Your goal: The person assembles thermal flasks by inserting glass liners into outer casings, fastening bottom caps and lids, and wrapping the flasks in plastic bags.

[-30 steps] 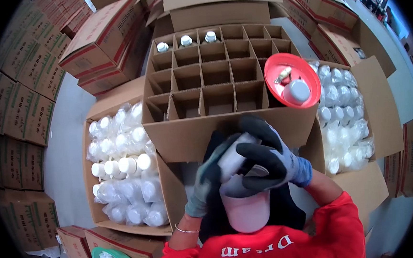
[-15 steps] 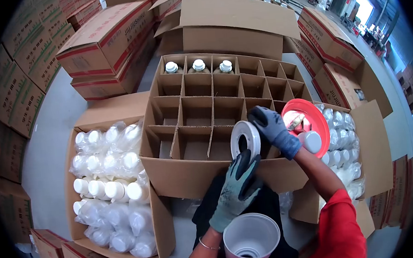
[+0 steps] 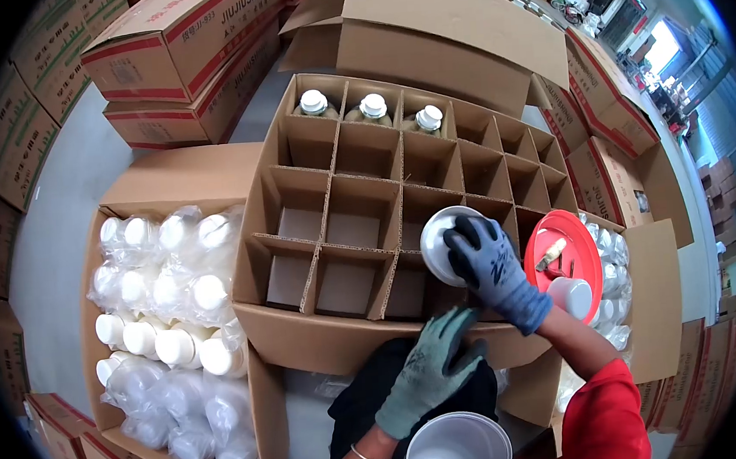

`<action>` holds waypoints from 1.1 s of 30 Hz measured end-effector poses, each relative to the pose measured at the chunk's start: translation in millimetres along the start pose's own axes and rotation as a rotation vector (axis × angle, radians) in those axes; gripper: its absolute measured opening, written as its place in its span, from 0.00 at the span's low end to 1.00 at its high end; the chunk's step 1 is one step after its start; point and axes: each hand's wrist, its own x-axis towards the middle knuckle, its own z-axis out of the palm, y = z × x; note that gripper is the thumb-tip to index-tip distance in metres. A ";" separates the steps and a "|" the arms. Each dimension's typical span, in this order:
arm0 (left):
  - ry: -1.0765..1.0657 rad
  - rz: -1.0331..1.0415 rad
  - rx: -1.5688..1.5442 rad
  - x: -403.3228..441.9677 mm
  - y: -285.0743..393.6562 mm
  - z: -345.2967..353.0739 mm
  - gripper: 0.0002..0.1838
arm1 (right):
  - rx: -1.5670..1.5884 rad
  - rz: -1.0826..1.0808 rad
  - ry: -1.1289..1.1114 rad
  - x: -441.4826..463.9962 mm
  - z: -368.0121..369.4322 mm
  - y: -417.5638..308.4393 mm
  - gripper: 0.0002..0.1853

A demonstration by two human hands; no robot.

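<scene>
My right hand (image 3: 497, 273), in a blue-grey glove with dark fingertips, grips a round white plastic lid (image 3: 439, 248) above the divided carton (image 3: 367, 336). Its fingers curl over the lid's right side. Below and to the left, my left hand (image 3: 429, 370) wears a greenish glove; its fingers are apart and hold nothing. A white plastic tub (image 3: 420, 454) with an open top stands by my lap. Right of my right hand is a round red tray (image 3: 589, 257) with small items and a white cup (image 3: 571, 297) in it.
Capped bottles (image 3: 314, 104) stand in the divided carton's back row. An open box (image 3: 270, 415) of bagged white bottles (image 3: 180, 345) is at left; another open box (image 3: 653, 303) is at right. Printed cartons (image 3: 180, 38) are stacked behind.
The white lid has turned over and moved slightly up, now in my right hand alone. My left hand has come away from it and lower. The whole view has tilted.
</scene>
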 end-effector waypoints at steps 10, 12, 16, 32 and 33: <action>-0.084 -0.050 0.005 3.4 8.7 2.3 0.22 | -0.001 0.433 0.013 224.5 71.2 139.9 0.30; -0.062 -0.058 0.006 5.1 7.7 3.5 0.22 | 0.121 0.492 -0.191 243.0 132.5 172.6 0.33; -0.048 -0.050 0.025 3.7 15.6 5.6 0.22 | 0.015 0.325 -0.049 230.8 111.9 177.8 0.32; 0.313 0.064 -0.423 -58.5 60.3 -8.7 0.57 | 1.521 0.649 0.286 -155.6 -109.4 -40.0 0.18; 0.302 0.067 -0.380 -64.3 66.5 -18.6 0.56 | 1.536 0.621 0.286 -170.8 -102.1 -51.2 0.19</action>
